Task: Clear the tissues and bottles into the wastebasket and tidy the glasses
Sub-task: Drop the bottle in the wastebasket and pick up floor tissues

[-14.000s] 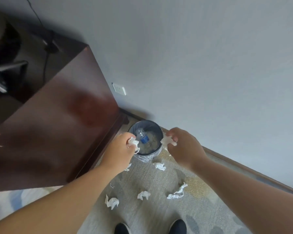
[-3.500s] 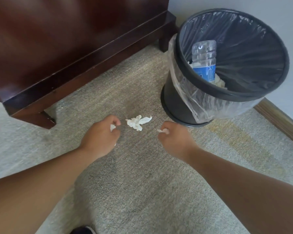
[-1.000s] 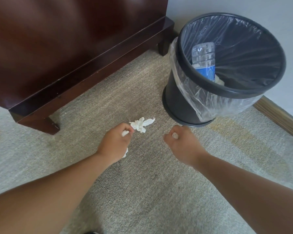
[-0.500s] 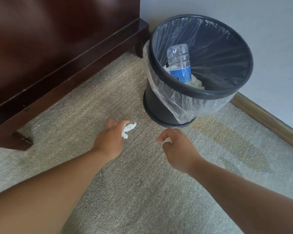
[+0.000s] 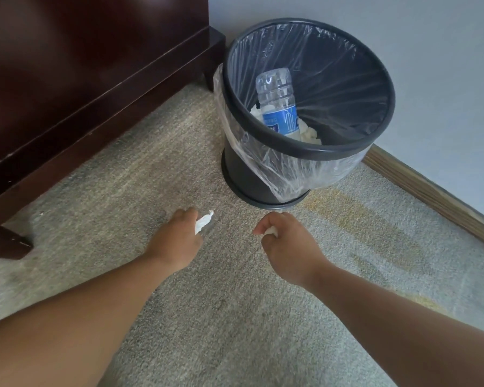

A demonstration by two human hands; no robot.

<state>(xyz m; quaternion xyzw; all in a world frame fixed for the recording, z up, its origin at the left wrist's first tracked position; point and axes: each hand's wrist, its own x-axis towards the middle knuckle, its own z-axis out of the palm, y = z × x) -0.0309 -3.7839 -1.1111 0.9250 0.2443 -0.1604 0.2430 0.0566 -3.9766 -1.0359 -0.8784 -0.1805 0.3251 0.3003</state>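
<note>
Low over the carpet [image 5: 235,317], just in front of the wastebasket [image 5: 305,150], both hands are carrying paper. The left hand [image 5: 176,241] is curling its grip round a crumpled tissue [image 5: 203,223], whose white tail is sticking out past the fingers toward the bin. The right hand [image 5: 285,241] is pinching a smaller wad [image 5: 270,232] in a tight grip, with only a white scrap showing between thumb and fingers. Neither hand is touching the basket; both are hovering near its base, below the rim. Inside, a clear bottle [image 5: 277,99] with a blue label is leaning against the near wall, and more tissues [image 5: 309,134] are lying round its foot. The glasses are not showing in this view.

The step in hand is, by my reading, the drop. To do it well, both hands should be rising clear above the rim before letting go, since the thin plastic liner [image 5: 277,174] is draping down the outside of the near wall and a low release could be snagging it or spilling paper back onto the floor. Opening each grip fully over the middle of the mouth, away from the bottle's top, is looking safest; the left tissue's loose tail may be clinging to the fingers, so a small shake could help.
</note>
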